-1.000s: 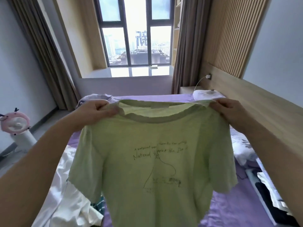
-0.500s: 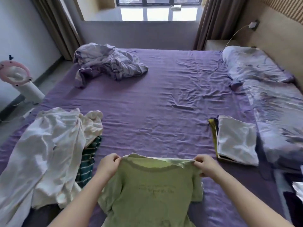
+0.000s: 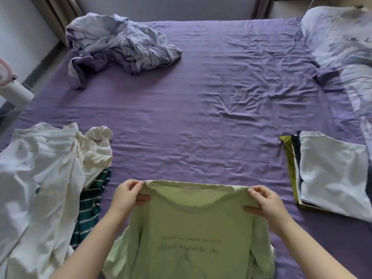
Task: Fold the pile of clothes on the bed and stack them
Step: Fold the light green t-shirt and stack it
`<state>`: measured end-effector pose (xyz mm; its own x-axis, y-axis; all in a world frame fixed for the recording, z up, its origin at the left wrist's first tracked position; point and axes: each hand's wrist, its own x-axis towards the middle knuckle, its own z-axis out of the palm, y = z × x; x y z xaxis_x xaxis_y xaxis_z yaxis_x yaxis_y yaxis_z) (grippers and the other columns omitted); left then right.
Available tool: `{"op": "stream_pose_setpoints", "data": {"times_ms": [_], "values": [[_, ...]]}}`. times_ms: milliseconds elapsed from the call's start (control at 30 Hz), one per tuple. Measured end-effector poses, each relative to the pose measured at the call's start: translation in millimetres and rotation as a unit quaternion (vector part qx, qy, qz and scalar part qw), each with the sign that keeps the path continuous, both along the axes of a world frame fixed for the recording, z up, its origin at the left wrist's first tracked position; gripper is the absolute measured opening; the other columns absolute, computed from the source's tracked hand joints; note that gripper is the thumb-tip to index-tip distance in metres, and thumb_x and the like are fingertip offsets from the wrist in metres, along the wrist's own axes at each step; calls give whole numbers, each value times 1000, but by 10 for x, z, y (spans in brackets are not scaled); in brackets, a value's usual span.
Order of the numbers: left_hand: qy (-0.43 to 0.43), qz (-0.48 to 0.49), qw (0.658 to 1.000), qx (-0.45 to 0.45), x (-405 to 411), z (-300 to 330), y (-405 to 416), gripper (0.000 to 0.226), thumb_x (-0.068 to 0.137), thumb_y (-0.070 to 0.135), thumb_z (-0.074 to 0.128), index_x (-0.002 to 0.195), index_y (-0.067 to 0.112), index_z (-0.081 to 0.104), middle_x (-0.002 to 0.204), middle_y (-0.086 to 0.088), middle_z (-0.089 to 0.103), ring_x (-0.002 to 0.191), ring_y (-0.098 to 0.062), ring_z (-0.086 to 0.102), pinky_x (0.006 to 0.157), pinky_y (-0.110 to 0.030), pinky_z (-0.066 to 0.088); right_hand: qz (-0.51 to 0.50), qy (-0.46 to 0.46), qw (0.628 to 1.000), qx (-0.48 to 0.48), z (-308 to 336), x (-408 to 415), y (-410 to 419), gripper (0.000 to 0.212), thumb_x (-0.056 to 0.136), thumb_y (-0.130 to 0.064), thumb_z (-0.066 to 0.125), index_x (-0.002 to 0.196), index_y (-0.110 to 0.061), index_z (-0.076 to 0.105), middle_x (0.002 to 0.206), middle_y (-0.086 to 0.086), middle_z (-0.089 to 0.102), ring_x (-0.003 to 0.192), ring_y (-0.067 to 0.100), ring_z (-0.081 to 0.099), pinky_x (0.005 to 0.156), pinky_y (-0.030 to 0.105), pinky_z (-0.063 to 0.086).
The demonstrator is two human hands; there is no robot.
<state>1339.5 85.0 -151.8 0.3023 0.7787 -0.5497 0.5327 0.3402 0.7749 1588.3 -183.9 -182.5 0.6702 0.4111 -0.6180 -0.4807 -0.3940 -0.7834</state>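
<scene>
Green T-shirt (image 3: 193,234), printed front up, pinched at both shoulders by left hand (image 3: 126,195) and right hand (image 3: 265,204) fingers

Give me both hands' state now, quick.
Left hand: closed, grip on the green shirt at its left shoulder.
Right hand: closed, grip on the same shirt at its right shoulder.

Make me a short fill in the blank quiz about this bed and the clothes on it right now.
1. Both hands, left hand and right hand, hold the ____ T-shirt by its shoulders.
2. The top item of the folded stack is ____.
3. The bed sheet is ____.
4. The striped garment lies partly under the ____ clothes pile.

Answers: green; white; purple; white
</scene>
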Motion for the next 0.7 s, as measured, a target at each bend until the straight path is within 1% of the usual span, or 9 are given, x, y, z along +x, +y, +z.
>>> {"op": "stream_pose_setpoints", "data": {"times_ms": [133,200,267,300,367,467,533,600,700], "values": [[18,-38,997,70,488,-148,634,14,97,10,52,86,6,60,90,-17,65,60,-26,68,47,-25,55,16,-48,998,-27,-22,361,562,11,94,-8,56,84,-6,60,81,8,52,74,13,52,52,31,58],[16,-46,994,97,774,-200,946,16,98,10,51,85,7,59,93,-19,64,66,-28,67,54,-31,58,9,-74,997,-37,-75,561,871,9,95,-9,55,88,-6,58,83,7,50,74,13,51,59,35,58],[31,-59,988,137,1054,-260,1210,18,99,13,50,82,11,58,96,-19,66,70,-27,68,69,-40,58,-2,-113,993,-30,-133,781,1164,8,96,-10,53,92,-5,58,85,6,52,79,15,52,70,41,56],[48,-68,983,162,1179,-299,1313,18,99,15,49,83,12,57,98,-18,67,72,-25,68,74,-40,56,0,-130,991,-20,-165,881,1299,7,96,-10,53,94,-4,58,85,5,54,83,17,52,75,42,55],[102,-101,967,209,1382,-417,1436,13,98,15,49,97,10,60,109,-16,67,86,-23,66,79,-34,49,33,-150,988,-5,-263,1036,1512,10,96,-9,53,103,-7,60,92,0,60,92,16,54,86,40,51],[149,-179,945,229,1601,-640,1324,42,94,13,56,134,3,48,137,-16,50,126,-30,46,102,-35,35,96,-163,981,-29,-496,1152,1612,32,96,-8,53,127,-9,55,120,-2,56,115,11,49,103,34,40],[131,-223,935,241,1679,-795,1048,46,92,7,57,136,1,45,137,-17,46,126,-30,45,108,-37,34,101,-197,972,-78,-653,1179,1485,37,95,-8,54,132,-5,52,129,5,55,123,16,48,107,33,36],[96,-264,925,255,1714,-951,669,40,91,6,56,131,6,51,129,-12,50,117,-26,51,101,-34,40,104,-244,952,-155,-798,1163,1188,38,93,-7,56,130,-3,53,133,9,56,125,22,50,104,31,36],[40,-348,912,214,1820,-1150,100,30,92,6,54,121,12,63,120,-4,60,110,-19,58,95,-23,42,135,-270,923,-238,-920,1015,620,38,92,-10,60,129,-6,55,130,9,58,121,24,53,98,30,37]]}}
